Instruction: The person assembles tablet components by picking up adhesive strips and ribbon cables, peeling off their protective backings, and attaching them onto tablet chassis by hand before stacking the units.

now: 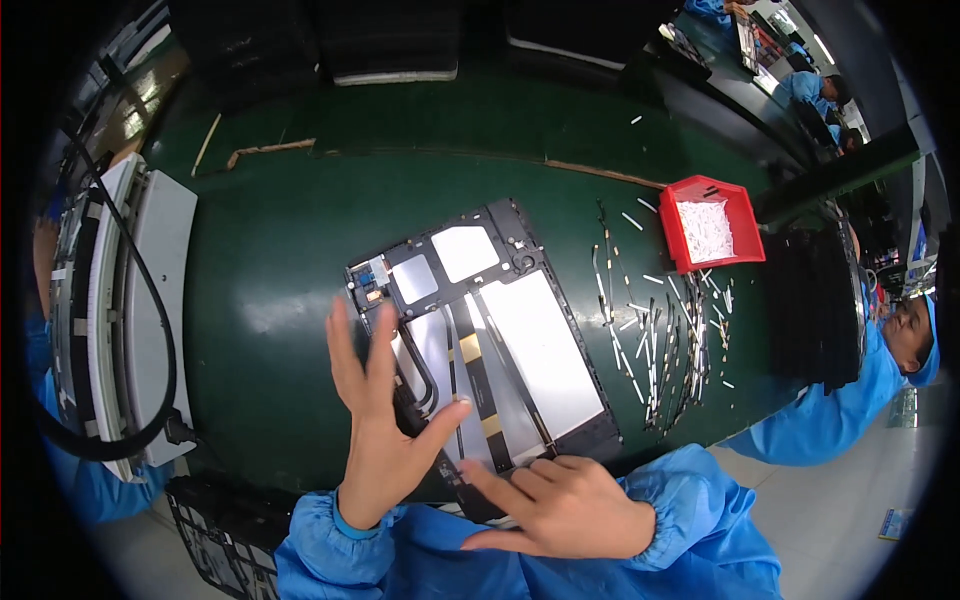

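A black tablet-like device housing (580, 440) with silver panels lies at an angle on the green table in front of me. A black-and-gold flat ribbon cable (482, 385) runs down its middle, with thin dark cables beside it. My left hand (385, 425) is over the housing's left edge, its fingers spread and its thumb reaching toward the thin cable. At the near edge, my right hand (565, 505) points its index finger at the lower end of that cable. Its thumb is stretched out and its other fingers are curled. I see nothing held in either hand.
To the right stands a red bin (748, 215) of small white strips. Several thin black-and-white cables (655, 370) lie loose nearby. White equipment (155, 300) with a black hose is at the left. Dark stacks stand at right and far side; a person (830, 415) sits at right.
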The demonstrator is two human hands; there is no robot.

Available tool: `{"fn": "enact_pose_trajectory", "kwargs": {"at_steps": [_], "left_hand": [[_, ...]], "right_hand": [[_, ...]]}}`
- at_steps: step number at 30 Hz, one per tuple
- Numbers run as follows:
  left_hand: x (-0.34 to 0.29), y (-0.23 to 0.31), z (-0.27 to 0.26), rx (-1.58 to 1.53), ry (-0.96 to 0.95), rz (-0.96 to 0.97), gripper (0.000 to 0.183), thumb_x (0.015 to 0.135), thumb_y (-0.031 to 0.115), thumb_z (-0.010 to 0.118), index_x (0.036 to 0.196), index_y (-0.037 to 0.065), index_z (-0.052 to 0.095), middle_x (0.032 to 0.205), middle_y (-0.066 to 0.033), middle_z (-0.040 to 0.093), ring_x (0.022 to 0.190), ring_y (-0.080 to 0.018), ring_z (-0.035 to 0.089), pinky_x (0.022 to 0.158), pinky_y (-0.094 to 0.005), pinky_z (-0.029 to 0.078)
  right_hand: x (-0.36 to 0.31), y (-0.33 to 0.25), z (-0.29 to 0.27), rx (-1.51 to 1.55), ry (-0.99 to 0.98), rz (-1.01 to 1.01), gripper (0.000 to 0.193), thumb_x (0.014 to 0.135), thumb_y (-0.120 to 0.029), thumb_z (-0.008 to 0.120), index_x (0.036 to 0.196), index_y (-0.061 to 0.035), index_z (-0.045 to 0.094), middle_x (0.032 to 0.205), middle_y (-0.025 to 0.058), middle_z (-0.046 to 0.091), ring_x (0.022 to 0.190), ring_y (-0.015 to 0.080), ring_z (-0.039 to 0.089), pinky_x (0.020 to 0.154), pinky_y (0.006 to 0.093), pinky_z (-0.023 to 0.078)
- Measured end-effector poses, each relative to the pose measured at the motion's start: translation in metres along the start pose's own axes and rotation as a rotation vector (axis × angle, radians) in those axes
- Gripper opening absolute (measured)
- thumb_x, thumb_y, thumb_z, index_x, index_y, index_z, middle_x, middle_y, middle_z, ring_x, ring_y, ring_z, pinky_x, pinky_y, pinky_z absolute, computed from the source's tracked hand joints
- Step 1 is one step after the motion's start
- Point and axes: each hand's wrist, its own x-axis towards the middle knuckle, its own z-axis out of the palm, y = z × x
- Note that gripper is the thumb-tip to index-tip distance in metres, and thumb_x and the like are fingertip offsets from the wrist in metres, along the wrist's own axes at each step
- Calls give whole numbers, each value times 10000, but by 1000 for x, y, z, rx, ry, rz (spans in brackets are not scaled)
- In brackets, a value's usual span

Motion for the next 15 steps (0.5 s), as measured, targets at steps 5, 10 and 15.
{"fn": "enact_pose_trajectory", "kwargs": {"at_steps": [5, 10, 15], "left_hand": [[-12, -14, 18, -697, 288, -125, 676, 933, 229, 489, 1454, 20, 114, 1512, -176, 93, 1390, -307, 127, 1114, -399, 139], [4, -2, 39, -631, 388, -156, 599, 990, 325, 303, 1454, 9, 96, 1516, -159, 94, 1398, -270, 110, 1121, -368, 88], [5, -9, 41, -896, 425, -74, 679, 924, 355, 293, 1458, 0, 72, 1523, -166, 75, 1408, -262, 78, 1125, -357, 57]], "right_hand": [[-9, 35, -22, 43, 421, 282, 521, 717, -322, 762, 1117, -28, 605, 727, 79, 526, 565, 213, 565, 494, 295, 467], [-8, 77, -15, 319, 368, 460, 481, 781, -288, 726, 1133, 17, 605, 966, 150, 526, 665, 260, 572, 606, 334, 476], [-1, 68, -20, 520, 429, 480, 455, 804, -225, 711, 1173, 14, 594, 953, 106, 533, 617, 104, 474, 555, 228, 398]]}}
